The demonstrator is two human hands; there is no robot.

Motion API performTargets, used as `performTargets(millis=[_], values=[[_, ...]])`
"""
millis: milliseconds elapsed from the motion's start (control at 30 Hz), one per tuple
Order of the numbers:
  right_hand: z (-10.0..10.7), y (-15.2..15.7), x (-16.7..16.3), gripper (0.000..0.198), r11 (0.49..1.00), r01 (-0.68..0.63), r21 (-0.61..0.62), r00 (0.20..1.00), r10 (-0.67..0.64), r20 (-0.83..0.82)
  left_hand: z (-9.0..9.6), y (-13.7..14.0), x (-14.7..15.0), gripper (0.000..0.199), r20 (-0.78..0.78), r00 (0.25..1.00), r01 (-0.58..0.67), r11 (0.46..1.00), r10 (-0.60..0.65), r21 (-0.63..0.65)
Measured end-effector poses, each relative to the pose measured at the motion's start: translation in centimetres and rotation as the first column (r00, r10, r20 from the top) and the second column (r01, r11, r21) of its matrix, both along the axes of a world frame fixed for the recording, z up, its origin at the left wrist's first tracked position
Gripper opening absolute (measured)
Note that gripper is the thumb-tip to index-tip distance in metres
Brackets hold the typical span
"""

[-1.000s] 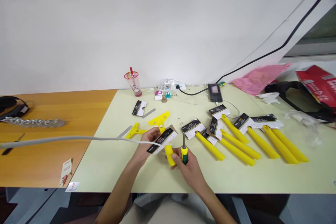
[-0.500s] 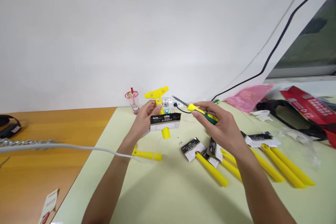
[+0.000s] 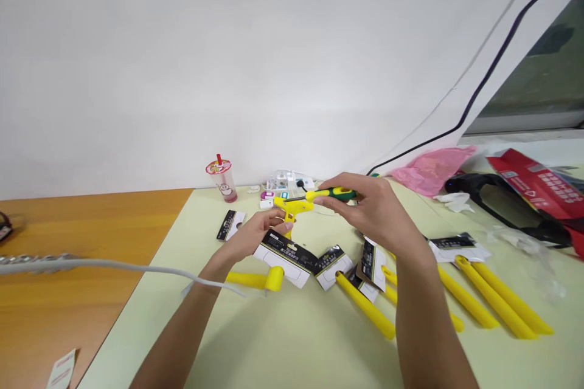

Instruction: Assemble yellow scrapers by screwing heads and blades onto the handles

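Closed around the neck of a yellow scraper (image 3: 295,206), my left hand (image 3: 255,234) holds it above the table with its wide head up. A black-and-white header card (image 3: 287,255) hangs on the scraper's handle, hiding part of it. My right hand (image 3: 378,209) grips a screwdriver (image 3: 336,194) by its yellow and green handle. The metal shaft points left and lies across the top of the scraper head. I cannot tell whether its tip touches a screw. Below the card, another yellow handle (image 3: 246,279) lies on the table, partly behind my left forearm.
Several carded yellow handles (image 3: 365,304) lie on the right of the pale table (image 3: 292,340). Behind are a drink cup (image 3: 225,182) and a small-parts box (image 3: 285,179). A pink bag (image 3: 431,170) sits at right. A grey cable (image 3: 137,267) crosses the left foreground.
The screwdriver has moved left onto the scraper head, its shaft now nearly level. My left hand has lowered the scraper and tilted it. A loose card shows at the left.
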State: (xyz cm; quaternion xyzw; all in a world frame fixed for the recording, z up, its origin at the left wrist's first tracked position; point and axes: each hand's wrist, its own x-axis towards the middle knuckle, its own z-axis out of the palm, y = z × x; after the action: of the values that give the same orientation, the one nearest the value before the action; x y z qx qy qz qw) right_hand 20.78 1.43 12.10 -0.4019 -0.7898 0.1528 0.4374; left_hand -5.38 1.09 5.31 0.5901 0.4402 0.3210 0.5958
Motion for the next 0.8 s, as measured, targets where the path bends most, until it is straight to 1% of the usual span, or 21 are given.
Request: performTargets(millis=[100, 233, 333, 467, 800], values=[[-0.3, 0.5, 0.0, 0.037, 0.999, -0.031, -0.037, 0.997, 0.033, 0.069, -0.8, -0.1, -0.1, 0.049, -0.058, 0.998, 0.035, 0.999, -0.035, -0.013], [-0.4, 0.7, 0.0, 0.026, 0.997, -0.009, -0.076, 0.992, 0.018, 0.122, -0.9, 0.5, -0.2, 0.051, -0.089, 0.994, 0.066, 0.998, -0.068, -0.019], [-0.2, 0.6, 0.1, 0.022, 0.997, 0.007, -0.071, 0.992, 0.002, 0.126, -1.1, 0.9, -0.4, 0.054, -0.101, 0.993, 0.054, 0.998, -0.056, -0.022], [-0.3, 0.7, 0.1, 0.021, 0.998, 0.003, -0.063, 0.992, 0.005, 0.128, -1.5, 0.9, -0.6, 0.052, -0.111, 0.992, 0.061, 0.998, -0.062, -0.007], [-0.7, 1.0, -0.5, 0.014, 0.993, 0.034, -0.109, 0.99, -0.019, 0.136, -0.9, 0.6, -0.6, 0.055, -0.245, 0.969, 0.048, 0.999, -0.042, 0.017]])
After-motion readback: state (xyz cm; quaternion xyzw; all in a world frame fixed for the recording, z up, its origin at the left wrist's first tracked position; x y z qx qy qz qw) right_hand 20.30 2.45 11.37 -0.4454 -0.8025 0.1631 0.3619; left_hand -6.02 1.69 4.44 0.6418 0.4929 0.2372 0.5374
